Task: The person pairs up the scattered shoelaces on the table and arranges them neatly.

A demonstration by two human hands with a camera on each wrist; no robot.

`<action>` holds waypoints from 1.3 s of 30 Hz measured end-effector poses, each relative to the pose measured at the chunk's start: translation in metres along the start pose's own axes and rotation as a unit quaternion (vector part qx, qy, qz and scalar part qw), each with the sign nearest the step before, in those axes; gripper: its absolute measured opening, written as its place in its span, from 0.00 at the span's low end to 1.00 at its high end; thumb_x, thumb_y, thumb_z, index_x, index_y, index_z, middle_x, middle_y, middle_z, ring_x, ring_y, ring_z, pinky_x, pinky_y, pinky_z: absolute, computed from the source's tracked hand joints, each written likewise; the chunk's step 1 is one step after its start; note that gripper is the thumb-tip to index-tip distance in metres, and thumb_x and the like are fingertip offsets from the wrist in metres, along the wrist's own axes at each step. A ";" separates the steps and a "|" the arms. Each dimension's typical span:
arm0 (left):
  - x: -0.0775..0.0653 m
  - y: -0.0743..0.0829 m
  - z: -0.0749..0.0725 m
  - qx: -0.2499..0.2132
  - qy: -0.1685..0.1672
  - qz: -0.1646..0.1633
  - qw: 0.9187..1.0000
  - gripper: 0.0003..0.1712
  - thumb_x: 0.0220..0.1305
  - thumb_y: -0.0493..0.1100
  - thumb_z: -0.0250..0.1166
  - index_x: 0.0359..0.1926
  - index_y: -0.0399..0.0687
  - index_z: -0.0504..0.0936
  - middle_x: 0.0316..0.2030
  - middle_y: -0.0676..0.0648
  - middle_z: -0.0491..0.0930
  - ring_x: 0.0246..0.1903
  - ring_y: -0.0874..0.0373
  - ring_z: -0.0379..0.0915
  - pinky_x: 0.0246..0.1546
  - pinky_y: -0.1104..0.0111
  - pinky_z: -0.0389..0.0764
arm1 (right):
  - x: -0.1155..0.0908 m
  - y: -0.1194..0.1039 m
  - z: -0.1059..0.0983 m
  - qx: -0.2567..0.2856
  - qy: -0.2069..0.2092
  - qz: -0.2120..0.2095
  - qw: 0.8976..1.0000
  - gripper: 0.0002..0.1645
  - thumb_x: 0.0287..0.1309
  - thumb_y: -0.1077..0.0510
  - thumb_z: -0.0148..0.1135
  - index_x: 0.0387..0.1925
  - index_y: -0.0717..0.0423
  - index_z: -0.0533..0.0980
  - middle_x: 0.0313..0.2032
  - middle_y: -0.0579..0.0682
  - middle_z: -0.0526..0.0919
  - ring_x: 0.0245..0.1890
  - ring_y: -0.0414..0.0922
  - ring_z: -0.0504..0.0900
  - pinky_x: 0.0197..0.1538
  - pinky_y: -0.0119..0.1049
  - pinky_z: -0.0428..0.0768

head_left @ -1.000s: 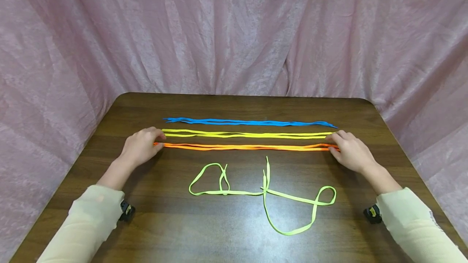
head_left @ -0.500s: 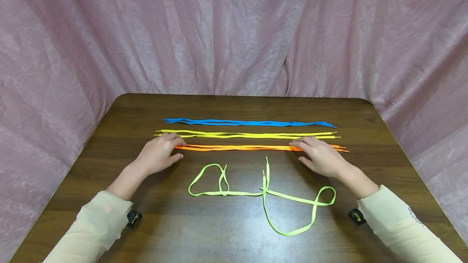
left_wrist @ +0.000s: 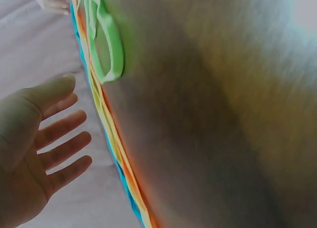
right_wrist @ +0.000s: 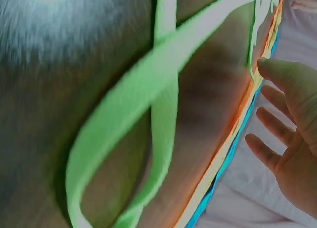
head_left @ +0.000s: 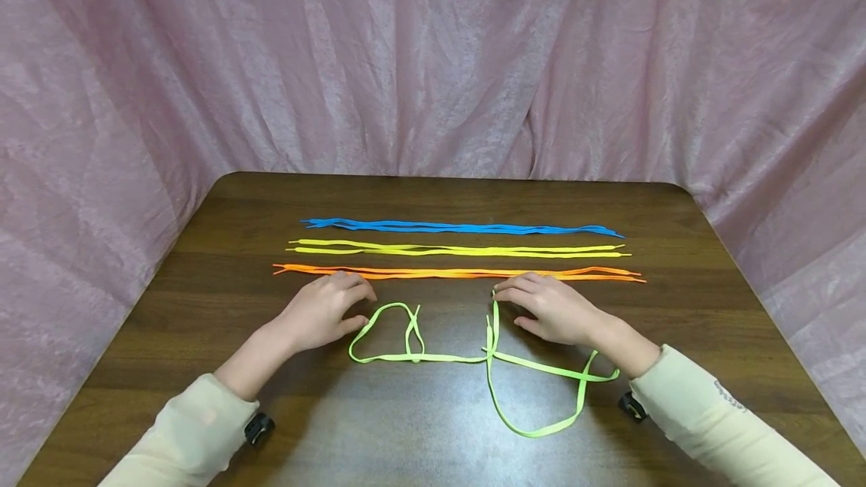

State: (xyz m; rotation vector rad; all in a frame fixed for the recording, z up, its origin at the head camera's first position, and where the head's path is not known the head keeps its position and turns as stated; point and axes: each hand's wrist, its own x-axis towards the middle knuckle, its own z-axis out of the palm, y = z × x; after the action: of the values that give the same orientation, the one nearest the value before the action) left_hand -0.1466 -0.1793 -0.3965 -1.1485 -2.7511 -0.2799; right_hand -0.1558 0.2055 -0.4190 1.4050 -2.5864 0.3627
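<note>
Light green shoelaces (head_left: 440,358) lie in loose loops on the near half of the table. My left hand (head_left: 325,312) hovers at the left loop, fingers loosely spread and holding nothing; the left wrist view shows its fingers (left_wrist: 64,129) apart. At the upper tips of the green laces is my right hand (head_left: 551,309), its fingers relaxed with nothing between them. In the right wrist view a green loop (right_wrist: 116,99) looms large beside that hand. Just beyond both hands the orange shoelaces (head_left: 440,273) lie stretched out straight, partly covered by the fingers.
Yellow shoelaces (head_left: 460,251) and blue shoelaces (head_left: 433,227) lie in straight rows behind the orange ones. The brown wooden table (head_left: 433,198) ends at a pink curtain (head_left: 433,58). Dark wrist cameras (head_left: 259,429) hang by the sleeves.
Both hands have let go of the orange lace ends, moved inward and come nearer, over to the green laces. The orange, yellow and blue rows stay laid out straight.
</note>
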 end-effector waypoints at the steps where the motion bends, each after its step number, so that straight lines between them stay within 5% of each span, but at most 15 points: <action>1: -0.001 0.002 0.002 -0.001 -0.003 0.004 1.000 0.16 0.48 0.47 0.71 0.39 0.50 0.81 0.39 0.53 0.77 0.41 0.55 0.74 0.42 0.61 0.75 | 0.001 -0.001 0.002 0.003 0.001 -0.009 1.000 0.26 0.44 0.61 0.67 0.49 0.52 0.76 0.52 0.47 0.77 0.53 0.47 0.73 0.50 0.45 0.73; 6: -0.006 0.013 0.009 -0.006 -0.016 0.024 1.000 0.16 0.50 0.50 0.70 0.39 0.51 0.81 0.40 0.53 0.77 0.41 0.57 0.73 0.42 0.63 0.74 | 0.002 -0.006 0.009 0.002 -0.009 -0.028 1.000 0.24 0.46 0.58 0.67 0.49 0.51 0.76 0.49 0.47 0.78 0.53 0.48 0.74 0.52 0.46 0.72; 13: -0.011 0.028 0.011 -0.002 -0.021 0.047 0.999 0.16 0.50 0.51 0.70 0.39 0.52 0.81 0.38 0.54 0.76 0.39 0.58 0.72 0.42 0.65 0.74 | 0.002 -0.010 0.008 -0.016 -0.040 0.003 0.999 0.17 0.48 0.58 0.67 0.43 0.48 0.77 0.43 0.45 0.77 0.48 0.45 0.74 0.51 0.43 0.72; 20: -0.012 0.037 0.013 -0.010 -0.023 0.067 0.997 0.14 0.50 0.50 0.69 0.39 0.53 0.80 0.36 0.56 0.76 0.37 0.60 0.71 0.42 0.66 0.74 | 0.002 -0.009 0.011 -0.035 -0.023 -0.016 0.999 0.08 0.47 0.59 0.66 0.30 0.48 0.75 0.33 0.43 0.74 0.38 0.44 0.73 0.43 0.40 0.73; 26: -0.012 0.040 0.018 -0.006 -0.034 0.072 0.997 0.15 0.50 0.50 0.70 0.39 0.54 0.80 0.35 0.57 0.75 0.35 0.61 0.70 0.40 0.66 0.74 | 0.003 -0.012 0.012 -0.043 -0.015 -0.017 0.999 0.11 0.46 0.62 0.65 0.23 0.47 0.70 0.25 0.40 0.67 0.29 0.40 0.68 0.33 0.34 0.68; 33: -0.009 0.043 0.020 -0.005 -0.023 0.087 0.996 0.15 0.48 0.51 0.71 0.37 0.53 0.80 0.33 0.56 0.74 0.34 0.61 0.70 0.38 0.66 0.74 | 0.002 -0.017 0.009 -0.050 -0.023 0.004 0.998 0.12 0.53 0.61 0.61 0.22 0.47 0.66 0.23 0.38 0.61 0.25 0.37 0.63 0.30 0.30 0.64; 39: -0.006 0.045 0.022 0.007 -0.029 0.085 0.996 0.17 0.48 0.52 0.71 0.38 0.52 0.80 0.34 0.55 0.74 0.34 0.59 0.70 0.37 0.66 0.74 | 0.004 -0.017 0.000 -0.053 0.016 0.003 0.998 0.12 0.54 0.63 0.60 0.24 0.49 0.66 0.22 0.39 0.62 0.24 0.37 0.62 0.30 0.30 0.65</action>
State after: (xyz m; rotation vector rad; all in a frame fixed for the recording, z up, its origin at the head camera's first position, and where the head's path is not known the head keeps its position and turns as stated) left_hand -0.1117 -0.1477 -0.4140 -1.3978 -2.6774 -0.2078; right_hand -0.1431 0.1933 -0.4162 1.3451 -2.5455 0.2429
